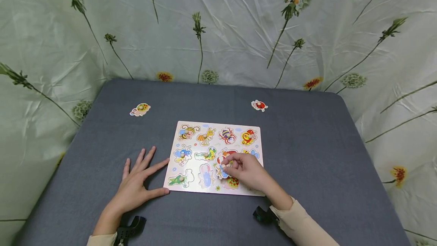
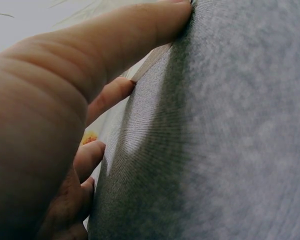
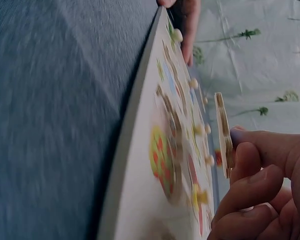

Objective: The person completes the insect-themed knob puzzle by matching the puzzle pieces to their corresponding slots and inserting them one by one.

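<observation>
My right hand point(image 1: 246, 171) pinches a small knobbed wooden insect puzzle piece point(image 1: 222, 174), pale with blue and red parts. In the right wrist view this piece point(image 3: 223, 127) is seen edge-on, held apart from the board's face. Below it lies the pink puzzle board point(image 1: 201, 190), fitted with several knobbed insect pieces. An unfilled recess with a blue-winged bug picture point(image 1: 206, 176) shows left of the held piece. My left hand point(image 1: 134, 190) is spread on the table, with thumb and forefinger tips at the board's left edge.
Two loose pieces lie beyond the board: a yellow-backed bug point(image 1: 140, 109) at the left and a red ladybird point(image 1: 259, 105) at the right. A dark grey cloth point(image 1: 307, 143) covers the table. Behind hangs a pale curtain point(image 1: 232, 41) with dandelion prints.
</observation>
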### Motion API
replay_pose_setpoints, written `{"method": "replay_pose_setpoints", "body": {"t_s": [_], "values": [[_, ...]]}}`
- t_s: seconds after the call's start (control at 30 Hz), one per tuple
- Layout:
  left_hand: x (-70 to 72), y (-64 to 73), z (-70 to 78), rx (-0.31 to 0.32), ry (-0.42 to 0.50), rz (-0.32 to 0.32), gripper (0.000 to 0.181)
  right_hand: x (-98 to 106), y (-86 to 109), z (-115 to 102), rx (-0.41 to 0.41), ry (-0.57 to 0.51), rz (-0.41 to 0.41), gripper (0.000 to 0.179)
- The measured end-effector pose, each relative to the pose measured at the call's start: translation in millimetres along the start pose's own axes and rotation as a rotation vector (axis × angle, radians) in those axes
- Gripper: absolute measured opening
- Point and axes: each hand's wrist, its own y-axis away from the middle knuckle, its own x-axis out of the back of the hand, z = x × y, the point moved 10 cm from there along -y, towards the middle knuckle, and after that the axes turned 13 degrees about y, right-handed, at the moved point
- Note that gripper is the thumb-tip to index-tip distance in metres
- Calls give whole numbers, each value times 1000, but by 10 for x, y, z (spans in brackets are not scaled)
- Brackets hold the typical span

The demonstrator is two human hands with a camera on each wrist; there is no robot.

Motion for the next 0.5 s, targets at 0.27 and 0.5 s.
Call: {"method": "replay_pose_setpoints", "body": {"t_s": [0.27,0.5], "values": [[1,1,-4,1,0,-1,91,-202,-63,-115,28,-18,-33,8],[2,5,4,-5,3,3,90,-329,-102,-177,43,-6,-54,10]]}}
